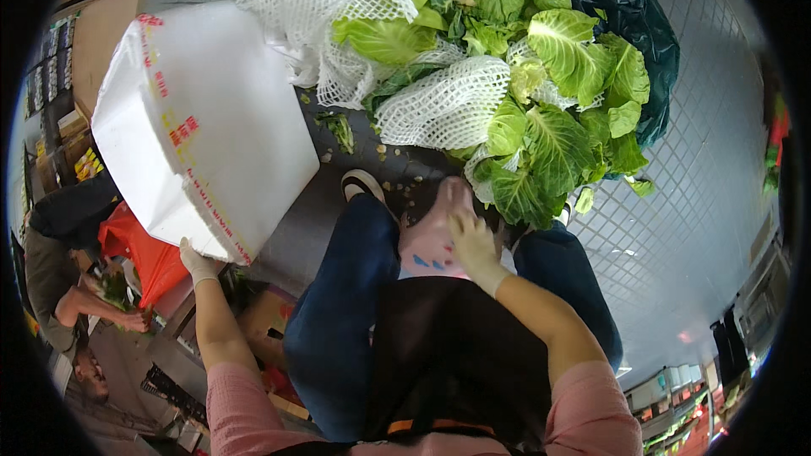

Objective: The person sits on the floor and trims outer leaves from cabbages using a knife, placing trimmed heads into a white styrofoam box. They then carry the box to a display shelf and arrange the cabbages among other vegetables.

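My left hand point(197, 261), in a pale thin glove, grips the lower corner of a white foam box point(253, 139). The box is tilted, and tape with red and yellow print runs along its edge. My right hand point(472, 242), gloved too and a little blurred, is over a pink plastic item point(421, 244) with blue marks between my knees. Nothing shows in its fingers. Just beyond it lies a heap of green cabbage leaves point(557, 139) mixed with white foam net sleeves point(443, 107).
A dark green plastic bag point(656, 57) lies under and behind the leaves. Leaf scraps point(339, 130) litter the grey tiled floor point(709, 202). At the left, another person point(70, 291) works beside a red plastic bag point(149, 259). A cardboard box point(263, 323) stands near my left knee.
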`<action>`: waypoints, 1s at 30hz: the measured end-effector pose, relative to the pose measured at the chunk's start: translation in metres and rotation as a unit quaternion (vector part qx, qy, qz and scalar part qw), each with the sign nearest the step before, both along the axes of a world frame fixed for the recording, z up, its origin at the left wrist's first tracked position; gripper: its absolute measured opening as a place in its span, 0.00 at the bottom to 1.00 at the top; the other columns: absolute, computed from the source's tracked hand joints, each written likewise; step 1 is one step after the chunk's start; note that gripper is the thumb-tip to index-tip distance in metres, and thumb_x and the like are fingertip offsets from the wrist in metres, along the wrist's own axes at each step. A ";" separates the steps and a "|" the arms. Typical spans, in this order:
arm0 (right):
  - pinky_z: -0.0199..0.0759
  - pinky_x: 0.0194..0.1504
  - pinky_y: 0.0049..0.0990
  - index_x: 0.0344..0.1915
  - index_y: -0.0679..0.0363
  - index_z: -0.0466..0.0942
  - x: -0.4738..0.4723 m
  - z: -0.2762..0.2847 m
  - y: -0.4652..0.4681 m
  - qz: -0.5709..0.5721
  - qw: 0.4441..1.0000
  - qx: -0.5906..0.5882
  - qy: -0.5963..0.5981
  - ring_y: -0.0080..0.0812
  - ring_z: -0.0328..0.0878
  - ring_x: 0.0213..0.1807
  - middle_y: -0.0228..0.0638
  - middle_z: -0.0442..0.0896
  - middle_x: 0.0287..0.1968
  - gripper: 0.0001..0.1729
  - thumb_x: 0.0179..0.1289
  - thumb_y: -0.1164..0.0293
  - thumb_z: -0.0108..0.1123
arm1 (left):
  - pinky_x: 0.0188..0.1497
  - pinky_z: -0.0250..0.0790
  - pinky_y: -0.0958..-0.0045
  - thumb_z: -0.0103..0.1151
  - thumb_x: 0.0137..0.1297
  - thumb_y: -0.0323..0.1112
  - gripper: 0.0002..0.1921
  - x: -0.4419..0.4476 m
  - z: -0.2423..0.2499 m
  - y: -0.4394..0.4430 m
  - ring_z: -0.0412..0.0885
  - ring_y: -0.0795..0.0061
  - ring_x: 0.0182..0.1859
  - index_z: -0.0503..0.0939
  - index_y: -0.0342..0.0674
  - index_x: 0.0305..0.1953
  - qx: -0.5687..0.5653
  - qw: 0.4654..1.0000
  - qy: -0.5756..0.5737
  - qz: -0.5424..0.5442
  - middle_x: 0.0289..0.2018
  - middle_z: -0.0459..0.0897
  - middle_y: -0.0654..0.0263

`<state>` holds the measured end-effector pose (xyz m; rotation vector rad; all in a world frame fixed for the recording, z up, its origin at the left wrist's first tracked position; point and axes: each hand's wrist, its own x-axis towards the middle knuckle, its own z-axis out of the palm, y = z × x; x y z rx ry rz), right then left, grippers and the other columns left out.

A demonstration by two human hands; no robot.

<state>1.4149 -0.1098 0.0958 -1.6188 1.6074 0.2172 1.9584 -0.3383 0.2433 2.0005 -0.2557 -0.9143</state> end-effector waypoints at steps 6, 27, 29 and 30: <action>0.74 0.30 0.43 0.41 0.58 0.68 -0.019 -0.022 0.065 0.100 0.987 0.086 -0.096 0.48 0.77 0.35 0.49 0.71 0.43 0.16 0.51 0.70 0.59 | 0.52 0.68 0.54 0.43 0.62 0.40 0.22 0.056 -0.039 0.055 0.76 0.52 0.47 0.69 0.26 0.51 0.008 0.999 -0.040 0.006 0.47 0.76 0.51; 0.72 0.38 0.35 0.43 0.55 0.74 -0.020 -0.014 0.013 0.246 0.950 0.156 -0.114 0.41 0.78 0.37 0.38 0.79 0.37 0.12 0.58 0.69 0.51 | 0.65 0.55 0.64 0.51 0.60 0.28 0.34 0.150 -0.019 0.065 0.64 0.57 0.62 0.53 0.33 0.67 -0.081 0.956 -0.193 -0.205 0.63 0.62 0.51; 0.72 0.39 0.35 0.42 0.55 0.74 -0.032 0.032 -0.016 0.228 0.968 0.058 -0.088 0.40 0.78 0.37 0.38 0.79 0.37 0.11 0.58 0.69 0.51 | 0.67 0.52 0.67 0.52 0.61 0.32 0.34 0.153 -0.045 0.042 0.61 0.59 0.64 0.52 0.32 0.67 -0.055 0.858 -0.461 -0.218 0.65 0.58 0.50; 0.72 0.39 0.35 0.42 0.55 0.73 -0.043 0.052 -0.022 0.166 0.981 -0.053 -0.082 0.40 0.78 0.38 0.38 0.79 0.37 0.11 0.58 0.69 0.51 | 0.67 0.50 0.68 0.53 0.62 0.35 0.35 0.108 -0.043 0.006 0.59 0.60 0.66 0.51 0.31 0.67 -0.030 0.733 -0.644 -0.217 0.66 0.55 0.50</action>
